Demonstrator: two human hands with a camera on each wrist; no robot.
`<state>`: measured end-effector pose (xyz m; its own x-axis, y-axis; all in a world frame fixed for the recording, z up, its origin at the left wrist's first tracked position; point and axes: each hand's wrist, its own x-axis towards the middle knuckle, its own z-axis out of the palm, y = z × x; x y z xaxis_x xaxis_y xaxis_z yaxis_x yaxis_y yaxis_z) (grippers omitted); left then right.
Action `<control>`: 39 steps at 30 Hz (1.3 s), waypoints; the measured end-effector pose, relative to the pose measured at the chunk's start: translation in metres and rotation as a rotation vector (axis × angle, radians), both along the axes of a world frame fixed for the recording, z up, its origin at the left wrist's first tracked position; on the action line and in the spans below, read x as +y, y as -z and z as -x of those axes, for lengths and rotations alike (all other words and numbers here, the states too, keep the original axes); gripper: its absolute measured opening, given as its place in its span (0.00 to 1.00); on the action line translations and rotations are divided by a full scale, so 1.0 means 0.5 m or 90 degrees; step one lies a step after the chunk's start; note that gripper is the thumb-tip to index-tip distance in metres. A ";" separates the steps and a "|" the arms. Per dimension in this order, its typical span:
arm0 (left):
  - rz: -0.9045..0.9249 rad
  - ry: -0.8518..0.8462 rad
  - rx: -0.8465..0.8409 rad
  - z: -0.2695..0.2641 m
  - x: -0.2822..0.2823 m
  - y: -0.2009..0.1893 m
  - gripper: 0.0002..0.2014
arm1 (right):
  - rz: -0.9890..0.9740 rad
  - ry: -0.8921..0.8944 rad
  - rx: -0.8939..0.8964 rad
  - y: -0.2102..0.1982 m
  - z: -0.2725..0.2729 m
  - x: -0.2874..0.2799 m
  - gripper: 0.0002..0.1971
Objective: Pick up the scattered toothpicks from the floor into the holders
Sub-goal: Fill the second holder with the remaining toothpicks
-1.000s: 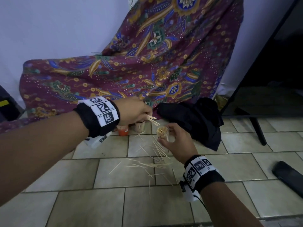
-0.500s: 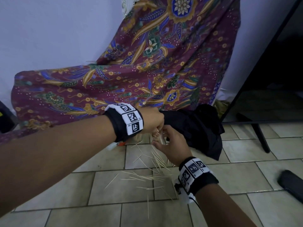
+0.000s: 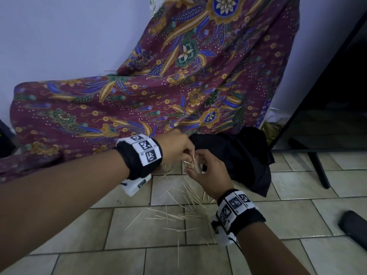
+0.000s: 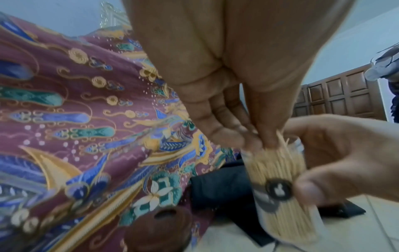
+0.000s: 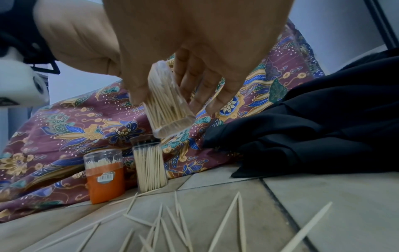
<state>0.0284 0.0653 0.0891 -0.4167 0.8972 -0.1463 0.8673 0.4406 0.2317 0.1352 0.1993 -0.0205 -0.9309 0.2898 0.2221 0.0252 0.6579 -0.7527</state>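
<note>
1. While my right hand (image 3: 208, 175) grips the clear holder (image 5: 168, 109) off the floor, tilted and nearly full, my left hand (image 3: 176, 149) pinches a few toothpicks (image 4: 282, 141) at its mouth.
2. I judge this the loading step: the sticks are going in, tips partly inside.
3. Many loose toothpicks (image 3: 178, 213) lie scattered on the near tiles (image 3: 79, 231), below my hands.
4. Two more holders, an orange one (image 5: 105, 177) and a clear one (image 5: 150, 167), stand on the far side by the patterned cloth (image 3: 178, 86).
5. Next I should let go, then reach down and pinch another small bunch, keeping the held holder steady.
</note>
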 end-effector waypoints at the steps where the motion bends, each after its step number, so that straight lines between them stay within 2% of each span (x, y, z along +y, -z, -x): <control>1: 0.002 0.016 0.011 -0.003 0.000 0.008 0.08 | 0.000 -0.002 -0.001 0.000 0.001 -0.001 0.23; 3: -0.012 0.025 0.033 -0.001 -0.007 0.018 0.11 | 0.008 0.000 0.001 -0.001 0.001 -0.002 0.23; 6: -0.102 0.007 0.013 0.013 -0.032 0.019 0.14 | 0.019 0.008 0.004 -0.003 0.000 0.000 0.24; 8: -0.137 0.036 0.015 0.017 -0.051 0.021 0.18 | 0.030 0.011 0.007 -0.006 -0.001 0.002 0.23; 10: -0.101 0.070 0.036 0.008 -0.069 0.028 0.25 | 0.033 0.017 0.014 -0.011 -0.003 0.003 0.23; 12: -0.004 0.092 0.064 -0.009 -0.084 0.044 0.31 | 0.032 0.023 0.021 -0.015 -0.005 0.003 0.24; 15: 0.084 0.112 0.108 -0.030 -0.091 0.077 0.36 | 0.028 0.021 0.031 -0.017 -0.008 0.001 0.23; 17: 0.071 0.099 0.107 -0.033 -0.091 0.089 0.36 | 0.031 0.020 0.032 -0.019 -0.011 -0.001 0.23; 21: -0.050 0.071 0.112 -0.030 -0.097 0.090 0.35 | 0.041 0.034 0.021 -0.023 -0.022 -0.004 0.25; 25: 0.007 0.087 0.107 -0.037 -0.102 0.100 0.36 | 0.040 0.030 0.024 -0.021 -0.028 -0.008 0.23; 30: -0.177 0.034 0.079 -0.037 -0.110 0.081 0.30 | 0.061 0.057 0.023 -0.020 -0.040 -0.008 0.25; 34: -0.122 0.075 0.068 -0.052 -0.112 0.104 0.29 | 0.058 0.067 0.022 -0.018 -0.047 -0.008 0.24; 39: -0.140 0.059 0.040 -0.059 -0.100 0.112 0.30 | 0.054 0.071 0.025 -0.015 -0.055 -0.014 0.24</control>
<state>0.0581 0.0155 0.0331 -0.3333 0.9394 0.0803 0.9172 0.3034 0.2583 0.1628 0.1925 -0.0129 -0.8826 0.4110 0.2282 0.0640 0.5861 -0.8077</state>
